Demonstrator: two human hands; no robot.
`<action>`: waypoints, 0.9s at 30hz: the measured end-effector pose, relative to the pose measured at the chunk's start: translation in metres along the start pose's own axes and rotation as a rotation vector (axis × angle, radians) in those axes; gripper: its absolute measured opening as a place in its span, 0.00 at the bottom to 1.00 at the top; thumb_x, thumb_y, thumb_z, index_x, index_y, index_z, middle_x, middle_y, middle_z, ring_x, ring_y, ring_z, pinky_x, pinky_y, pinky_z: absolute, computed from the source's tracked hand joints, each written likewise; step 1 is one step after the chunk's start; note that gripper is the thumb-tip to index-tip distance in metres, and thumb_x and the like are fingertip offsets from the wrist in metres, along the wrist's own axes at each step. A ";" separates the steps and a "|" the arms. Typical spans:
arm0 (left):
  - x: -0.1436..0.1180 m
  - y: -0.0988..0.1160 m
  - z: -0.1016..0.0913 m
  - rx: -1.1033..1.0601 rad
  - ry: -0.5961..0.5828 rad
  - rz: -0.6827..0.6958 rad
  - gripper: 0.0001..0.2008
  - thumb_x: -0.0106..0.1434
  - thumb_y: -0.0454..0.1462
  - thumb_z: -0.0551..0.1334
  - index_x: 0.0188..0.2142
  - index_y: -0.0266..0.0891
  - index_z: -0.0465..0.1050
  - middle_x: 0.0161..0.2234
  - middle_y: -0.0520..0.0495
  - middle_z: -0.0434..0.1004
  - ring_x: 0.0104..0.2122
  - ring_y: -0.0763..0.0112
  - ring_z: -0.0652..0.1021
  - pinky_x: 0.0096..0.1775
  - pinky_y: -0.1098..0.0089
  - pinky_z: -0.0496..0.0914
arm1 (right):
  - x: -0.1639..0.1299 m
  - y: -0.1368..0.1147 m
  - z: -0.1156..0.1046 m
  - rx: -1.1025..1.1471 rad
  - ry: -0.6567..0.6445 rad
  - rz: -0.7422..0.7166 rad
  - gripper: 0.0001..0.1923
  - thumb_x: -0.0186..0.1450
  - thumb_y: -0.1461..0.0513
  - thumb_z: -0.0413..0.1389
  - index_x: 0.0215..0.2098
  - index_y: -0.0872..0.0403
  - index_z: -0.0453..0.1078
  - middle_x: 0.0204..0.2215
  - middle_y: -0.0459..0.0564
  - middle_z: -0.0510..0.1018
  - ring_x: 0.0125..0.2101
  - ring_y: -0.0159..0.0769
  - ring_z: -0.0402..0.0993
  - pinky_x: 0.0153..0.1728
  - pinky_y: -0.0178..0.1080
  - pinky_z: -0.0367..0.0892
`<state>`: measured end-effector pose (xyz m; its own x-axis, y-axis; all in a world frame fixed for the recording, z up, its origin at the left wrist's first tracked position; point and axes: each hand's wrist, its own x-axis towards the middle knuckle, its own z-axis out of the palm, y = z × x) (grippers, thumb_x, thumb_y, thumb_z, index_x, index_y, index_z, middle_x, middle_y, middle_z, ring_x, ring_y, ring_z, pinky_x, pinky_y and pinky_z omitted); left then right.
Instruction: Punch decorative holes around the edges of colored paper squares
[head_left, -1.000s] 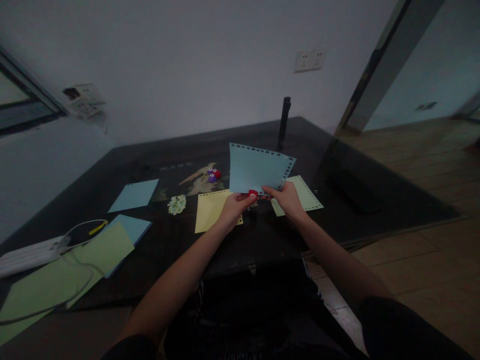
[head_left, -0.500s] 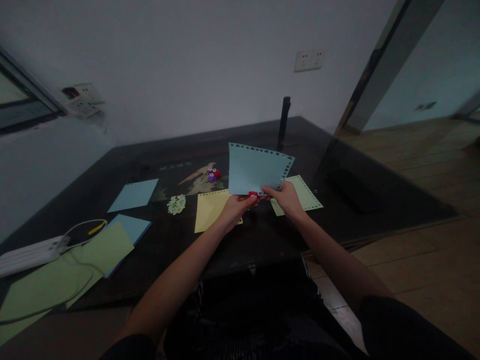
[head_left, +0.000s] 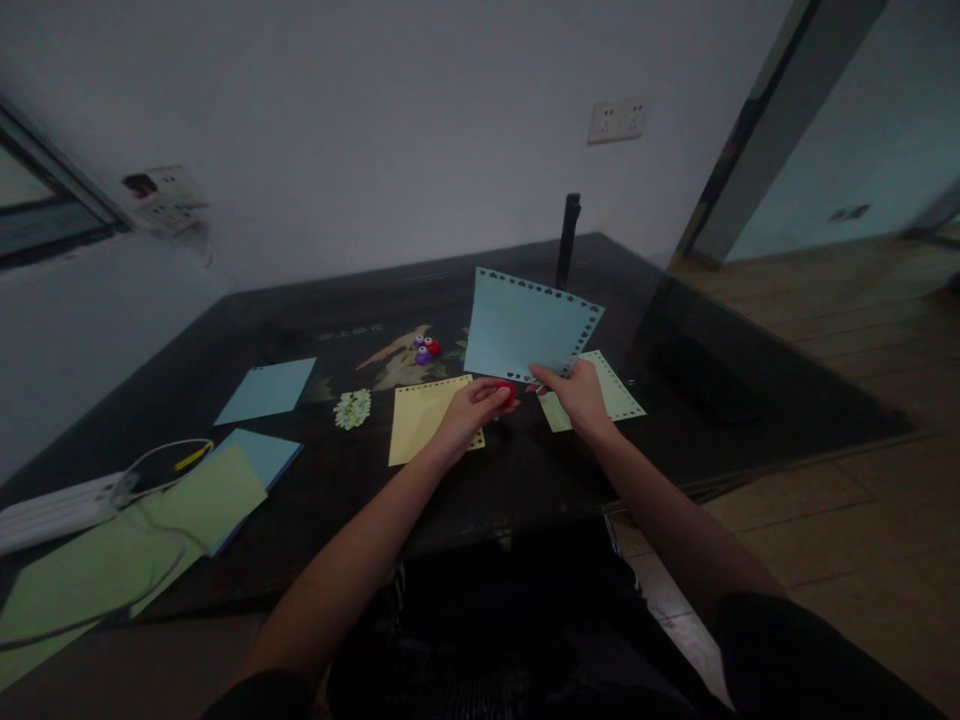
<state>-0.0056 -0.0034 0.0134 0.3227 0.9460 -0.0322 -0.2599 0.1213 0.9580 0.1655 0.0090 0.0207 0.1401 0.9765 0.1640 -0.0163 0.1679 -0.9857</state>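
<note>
My right hand (head_left: pixel 574 392) pinches the lower edge of a light blue sheet (head_left: pixel 525 325) whose border is punched with small hearts; the sheet stands tilted above the dark table (head_left: pixel 525 470). My left hand (head_left: pixel 472 408) is closed around a small red paper punch (head_left: pixel 507 388), just left of the sheet's lower edge. Under the hands lie a yellow punched sheet (head_left: pixel 420 420) and a pale green punched sheet (head_left: pixel 611 385).
Purple and red punches (head_left: pixel 426 349) sit at mid-table beside a small patterned cutout (head_left: pixel 353 408). Blue sheets (head_left: pixel 266 390) and green paper (head_left: pixel 112 550) lie at left with a white power strip (head_left: pixel 52 510) and cable. A dark post (head_left: pixel 568 240) stands behind.
The blue sheet has lifted up and to the right with my right hand. The red punch in my left hand has come off the sheet's lower edge.
</note>
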 end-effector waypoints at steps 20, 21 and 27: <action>0.011 0.007 -0.003 0.054 0.093 0.037 0.18 0.52 0.42 0.67 0.39 0.36 0.69 0.35 0.45 0.77 0.26 0.78 0.72 0.30 0.75 0.65 | 0.014 -0.016 -0.034 0.266 0.300 -0.032 0.16 0.45 0.58 0.66 0.27 0.58 0.70 0.21 0.47 0.76 0.18 0.32 0.72 0.19 0.33 0.65; 0.012 0.006 -0.004 0.078 0.088 0.040 0.17 0.52 0.43 0.67 0.38 0.36 0.69 0.36 0.44 0.78 0.27 0.77 0.73 0.31 0.75 0.65 | 0.014 -0.015 -0.036 0.263 0.305 -0.033 0.16 0.45 0.58 0.66 0.27 0.58 0.70 0.20 0.47 0.76 0.18 0.32 0.72 0.18 0.33 0.65; 0.035 0.008 -0.009 0.349 0.100 0.114 0.14 0.53 0.42 0.66 0.37 0.36 0.72 0.35 0.46 0.76 0.29 0.73 0.75 0.32 0.73 0.67 | 0.013 -0.011 -0.040 0.281 0.289 -0.038 0.16 0.46 0.57 0.66 0.28 0.58 0.70 0.21 0.48 0.77 0.18 0.32 0.72 0.19 0.33 0.66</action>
<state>-0.0043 0.0334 0.0178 0.2143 0.9743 0.0693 0.0421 -0.0801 0.9959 0.2067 0.0141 0.0324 0.4176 0.8973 0.1430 -0.2700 0.2728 -0.9234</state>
